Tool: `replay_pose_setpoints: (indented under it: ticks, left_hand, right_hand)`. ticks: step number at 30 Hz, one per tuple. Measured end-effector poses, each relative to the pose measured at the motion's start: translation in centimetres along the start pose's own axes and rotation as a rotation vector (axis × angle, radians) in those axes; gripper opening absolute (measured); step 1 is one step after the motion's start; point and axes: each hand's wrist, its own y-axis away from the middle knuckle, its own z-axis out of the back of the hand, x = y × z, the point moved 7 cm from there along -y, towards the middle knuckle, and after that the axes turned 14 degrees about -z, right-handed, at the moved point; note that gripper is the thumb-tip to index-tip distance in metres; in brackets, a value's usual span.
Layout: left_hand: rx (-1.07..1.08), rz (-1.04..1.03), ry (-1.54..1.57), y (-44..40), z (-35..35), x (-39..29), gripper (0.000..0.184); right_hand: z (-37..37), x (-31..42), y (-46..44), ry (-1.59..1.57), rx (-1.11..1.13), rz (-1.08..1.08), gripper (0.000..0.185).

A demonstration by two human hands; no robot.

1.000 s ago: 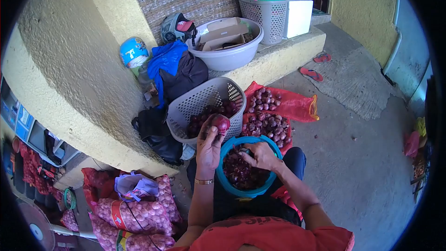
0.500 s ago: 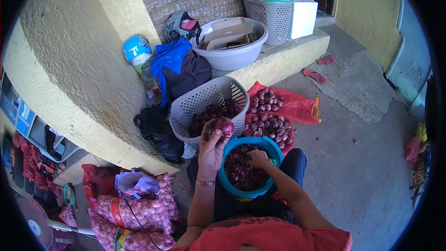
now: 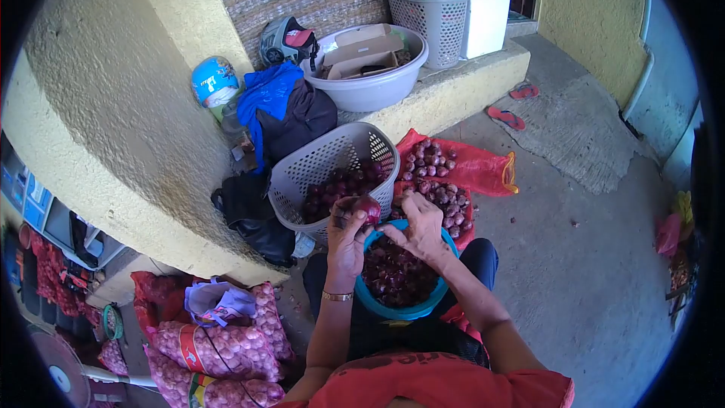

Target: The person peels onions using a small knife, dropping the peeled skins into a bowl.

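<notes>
My left hand (image 3: 347, 240) is closed around a red onion (image 3: 368, 210), held up above the near edge of the grey basket. Close beside it on the right is my right hand (image 3: 424, 236), its fingers bent and its thumb pointing toward the onion. What the right hand holds, if anything, is hidden. Below both hands, between my knees, sits a blue basin (image 3: 440, 298) with dark red onion skins (image 3: 399, 276) in it. The grey basket (image 3: 291, 174) behind the left hand contains several red onions (image 3: 343, 189).
Beyond the basin, a red mesh sack (image 3: 487, 170) lies spread with onions on it. Full sacks of pale pink bulbs (image 3: 234, 347) stand at lower left. A white tub (image 3: 370, 91) rests on the concrete ledge (image 3: 483, 83). A black bag (image 3: 260, 219) lies against the wall.
My right hand has risen out of the basin to beside the onion. A green item seen by that hand earlier no longer shows. My left hand still holds the onion.
</notes>
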Motion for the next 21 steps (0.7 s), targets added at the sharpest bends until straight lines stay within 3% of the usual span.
replay_pose_setpoints:
  ticks: [2, 8, 21]
  left_hand:
    - [0.011, -0.017, 0.0, 0.0, -0.3, -0.1, 0.033]
    - [0.029, -0.067, -0.032, 0.1, 0.0, -0.3, 0.028]
    - [0.085, -0.018, 0.017, 0.0, -0.7, -0.7, 0.039]
  right_hand:
    - [-0.2, 0.9, -0.1, -0.002, 0.026, 0.127, 0.045]
    - [-1.0, 1.6, 0.1, 0.054, 0.054, 0.198, 0.03]
    - [-0.7, 0.4, -1.3, -0.121, 0.027, 0.06, 0.02]
